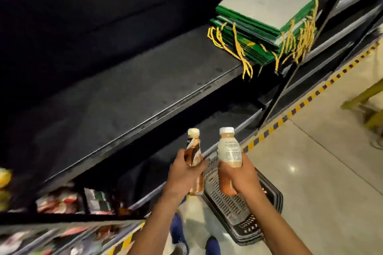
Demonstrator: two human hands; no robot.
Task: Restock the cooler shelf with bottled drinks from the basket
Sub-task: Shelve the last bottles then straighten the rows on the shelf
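Clamping left hand (182, 174) around lower body of brown-and-white swirl bottle (193, 151), fingers curled tight, pale cap pointing up and far. Clamping right hand (242, 174) around tan lower half of white-labelled bottle (229, 151), white cap up, printed label facing camera. Holding both bottles roughly upright, side by side, near each other but apart. Keeping them in the air just in front of near edge of dark cooler shelf (124, 99), touching neither shelf nor basket. Hovering above black slotted basket (238, 209) sitting on pale tiled floor (310, 172); basket contents partly hidden by hands and forearms, cannot tell. Noting stack of flat green paper bags (267, 20) lying at far right end of shelf, yellow cord handles (246, 68) hanging over its front edge. Noting yellow-and-black hazard tape (300, 105) running along floor at cooler base. Logging blurred packaged goods (62, 201) on lower shelf at near left. Logging blue shoes (212, 244) at bottom, just left of basket.
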